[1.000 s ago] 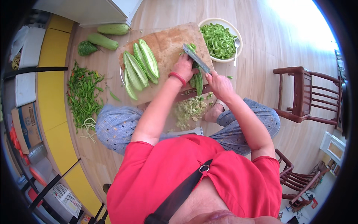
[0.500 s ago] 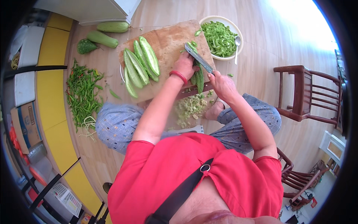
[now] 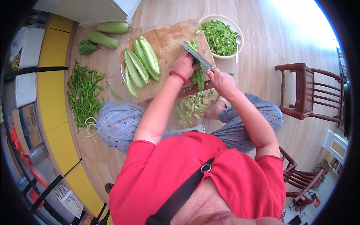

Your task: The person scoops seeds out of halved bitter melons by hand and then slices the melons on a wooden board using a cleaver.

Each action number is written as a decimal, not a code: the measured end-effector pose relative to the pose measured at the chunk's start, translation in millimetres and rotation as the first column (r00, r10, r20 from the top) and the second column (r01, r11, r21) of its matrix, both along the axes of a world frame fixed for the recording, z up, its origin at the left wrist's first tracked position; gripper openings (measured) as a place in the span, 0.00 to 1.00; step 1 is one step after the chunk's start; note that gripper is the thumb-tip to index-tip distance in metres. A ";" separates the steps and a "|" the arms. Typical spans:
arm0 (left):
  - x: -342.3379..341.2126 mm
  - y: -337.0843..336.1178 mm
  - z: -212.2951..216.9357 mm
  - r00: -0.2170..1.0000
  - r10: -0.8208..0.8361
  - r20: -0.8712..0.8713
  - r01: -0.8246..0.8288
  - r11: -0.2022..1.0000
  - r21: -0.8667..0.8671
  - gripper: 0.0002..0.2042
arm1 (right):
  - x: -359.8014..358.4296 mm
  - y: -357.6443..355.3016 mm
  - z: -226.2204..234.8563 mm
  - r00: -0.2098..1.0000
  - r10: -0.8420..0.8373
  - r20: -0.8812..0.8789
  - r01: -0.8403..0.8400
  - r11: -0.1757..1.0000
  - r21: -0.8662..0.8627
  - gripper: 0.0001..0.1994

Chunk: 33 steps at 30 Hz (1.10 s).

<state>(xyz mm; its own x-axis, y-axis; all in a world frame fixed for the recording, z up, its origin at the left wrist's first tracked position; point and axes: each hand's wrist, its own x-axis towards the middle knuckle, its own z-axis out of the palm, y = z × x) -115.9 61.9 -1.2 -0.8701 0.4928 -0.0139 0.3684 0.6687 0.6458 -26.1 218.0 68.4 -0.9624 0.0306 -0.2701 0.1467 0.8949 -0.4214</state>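
Centrally: wooden cutting board; left hand, fingers pressed together on halved green gourd; right hand, fingers clamped around knife; white bowl beside.

- The knife's handle is buried inside the right hand.
- The left hand hides the near ends of the gourd strips it presses down.
- The cutting board's near edge disappears under the left forearm.
- What carries the cutting board is hidden beneath it.
- The pale scraps are too small to identify.
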 end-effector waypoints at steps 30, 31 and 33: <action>1.2 -0.8 -3.7 1.000 0.015 -0.020 -0.014 0.998 0.056 0.26 | -5.4 3.3 0.9 1.000 0.010 0.009 -0.009 0.999 -0.047 0.19; 0.0 1.5 -1.0 1.000 0.017 0.012 -0.017 0.999 0.032 0.26 | -1.3 5.7 2.0 1.000 0.010 0.007 -0.009 0.999 -0.038 0.19; 2.6 0.1 1.0 1.000 0.013 -0.004 -0.012 0.998 0.059 0.25 | 3.6 10.3 1.9 1.000 0.014 0.004 -0.014 1.000 -0.023 0.19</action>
